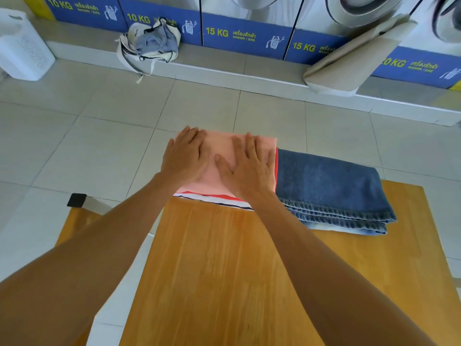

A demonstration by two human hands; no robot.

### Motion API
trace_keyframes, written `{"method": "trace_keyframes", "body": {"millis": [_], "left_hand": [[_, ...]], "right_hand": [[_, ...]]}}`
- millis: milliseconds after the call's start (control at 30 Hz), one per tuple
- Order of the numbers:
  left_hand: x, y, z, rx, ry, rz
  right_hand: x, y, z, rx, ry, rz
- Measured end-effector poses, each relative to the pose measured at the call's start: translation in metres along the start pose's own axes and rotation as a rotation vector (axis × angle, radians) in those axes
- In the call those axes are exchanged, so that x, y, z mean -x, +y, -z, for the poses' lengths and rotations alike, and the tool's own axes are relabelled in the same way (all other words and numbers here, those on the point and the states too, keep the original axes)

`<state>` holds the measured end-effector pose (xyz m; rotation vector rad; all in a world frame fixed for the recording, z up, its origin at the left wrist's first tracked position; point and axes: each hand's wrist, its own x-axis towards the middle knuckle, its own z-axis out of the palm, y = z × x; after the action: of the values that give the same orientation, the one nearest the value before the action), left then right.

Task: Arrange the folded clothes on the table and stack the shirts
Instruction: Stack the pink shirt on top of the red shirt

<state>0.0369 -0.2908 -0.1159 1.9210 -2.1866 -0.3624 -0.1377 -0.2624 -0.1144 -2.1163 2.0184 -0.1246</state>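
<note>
Two bare forearms are reaching forward over the wooden table (pixel 224 270), nearest the camera, and ending in hands lying flat on a folded pink shirt (pixel 219 146). The pink shirt is sitting at the far edge of the table, on top of a striped shirt (pixel 219 199) whose white, red and dark bands are showing along the near edge of the stack. The left hand (pixel 185 158) is pressing palm-down on the left part of the pink shirt, its fingers (pixel 197 137) lying straight and close together, pointing away from the camera, gripping nothing. The right hand (pixel 245 168) is pressing on the right part, its fingers straight and slightly spread, its thumb stretching left toward the other hand; it too is holding nothing. The two hands are lying just beside each other.

Touching the stack on its right, folded jeans (pixel 329 188) are lying on the table, their stitched hems facing the camera.

Beyond the table, a tiled floor (pixel 99 108) is running to a row of washers (pixel 249 33) with blue panels marked 10 KG and 15 KG. A cloth bag (pixel 149 43) is slumping on the step before them, a white basket (pixel 22 48) is standing at the far left, and a beige bag (pixel 354 56) is leaning at the right.
</note>
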Motion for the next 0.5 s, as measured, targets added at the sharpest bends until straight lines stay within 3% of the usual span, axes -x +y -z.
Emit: {"method": "trace_keyframes", "body": {"millis": [200, 433, 500], "left_hand": [[0.001, -0.001, 0.000, 0.099, 0.055, 0.011], [-0.004, 0.004, 0.019, 0.031, -0.183, 0.108], [0.007, 0.012, 0.032, 0.045, -0.171, 0.134]], "right_hand": [[-0.003, 0.004, -0.003, -0.077, -0.018, -0.148], [-0.005, -0.001, 0.017, -0.043, -0.182, -0.150], [0.006, -0.003, 0.030, -0.062, -0.126, -0.149]]}}
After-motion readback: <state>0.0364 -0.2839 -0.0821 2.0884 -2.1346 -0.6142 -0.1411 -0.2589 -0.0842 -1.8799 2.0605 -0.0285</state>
